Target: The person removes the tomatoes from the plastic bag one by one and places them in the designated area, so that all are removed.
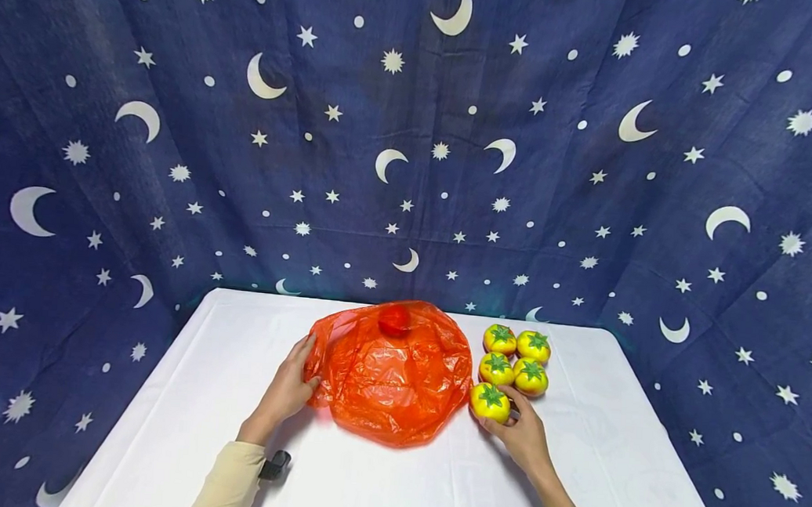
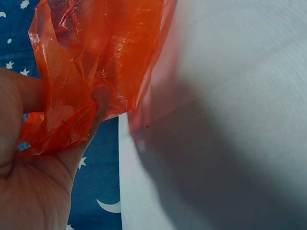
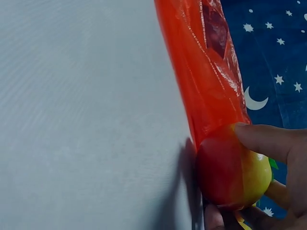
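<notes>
A thin orange-red plastic bag (image 1: pixel 397 378) lies spread on the white table. My left hand (image 1: pixel 288 387) pinches its left edge; in the left wrist view the bag's film (image 2: pixel 72 96) is bunched between thumb and fingers. A round red object (image 1: pixel 394 319) shows through at the far side of the bag. At the bag's right edge, my right hand (image 1: pixel 524 431) grips a round yellow-and-red fruit with a green star-shaped leaf top (image 1: pixel 491 402). In the right wrist view the fruit's red-and-yellow side (image 3: pixel 230 167) overlaps the bag, with the thumb and fingers around it.
Several matching fruits (image 1: pixel 515 361) stand grouped just beyond my right hand, to the right of the bag. A white cloth covers the table (image 1: pixel 375 491). Behind it hangs a dark blue curtain (image 1: pixel 353 203) with moons and stars.
</notes>
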`<action>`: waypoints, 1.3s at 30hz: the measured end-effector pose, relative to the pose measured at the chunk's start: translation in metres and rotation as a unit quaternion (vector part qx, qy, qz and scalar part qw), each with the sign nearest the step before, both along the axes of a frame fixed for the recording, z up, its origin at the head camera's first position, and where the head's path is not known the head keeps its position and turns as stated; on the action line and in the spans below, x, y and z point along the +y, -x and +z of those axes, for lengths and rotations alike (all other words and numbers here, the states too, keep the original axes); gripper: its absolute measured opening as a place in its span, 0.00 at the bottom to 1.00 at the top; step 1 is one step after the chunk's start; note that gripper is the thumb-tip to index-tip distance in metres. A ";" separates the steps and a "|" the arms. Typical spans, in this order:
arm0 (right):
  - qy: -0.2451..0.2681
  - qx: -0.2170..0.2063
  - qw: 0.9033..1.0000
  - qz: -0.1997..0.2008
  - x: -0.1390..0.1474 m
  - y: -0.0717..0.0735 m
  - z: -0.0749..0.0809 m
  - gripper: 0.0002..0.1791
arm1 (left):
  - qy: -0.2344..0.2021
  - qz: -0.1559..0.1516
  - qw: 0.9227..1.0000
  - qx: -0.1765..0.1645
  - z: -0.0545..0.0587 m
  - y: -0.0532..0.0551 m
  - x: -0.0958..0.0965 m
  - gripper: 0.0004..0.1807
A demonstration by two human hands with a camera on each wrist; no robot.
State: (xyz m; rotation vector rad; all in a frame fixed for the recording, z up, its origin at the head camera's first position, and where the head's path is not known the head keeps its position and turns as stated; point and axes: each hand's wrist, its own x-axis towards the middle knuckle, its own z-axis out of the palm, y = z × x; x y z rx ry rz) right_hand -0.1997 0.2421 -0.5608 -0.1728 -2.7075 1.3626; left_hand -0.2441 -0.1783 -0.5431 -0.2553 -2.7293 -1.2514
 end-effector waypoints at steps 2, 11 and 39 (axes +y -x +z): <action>-0.001 0.001 1.000 0.001 0.001 0.000 -0.002 0.39 | 0.001 0.000 1.000 0.001 -0.001 0.000 0.000 0.47; 0.005 0.009 1.000 0.002 0.004 -0.003 0.000 0.38 | 0.000 0.000 1.000 -0.001 0.000 0.000 -0.001 0.47; 0.086 0.168 0.982 0.002 -0.022 -0.010 0.058 0.31 | -0.003 -0.003 1.000 0.014 -0.001 -0.001 -0.002 0.47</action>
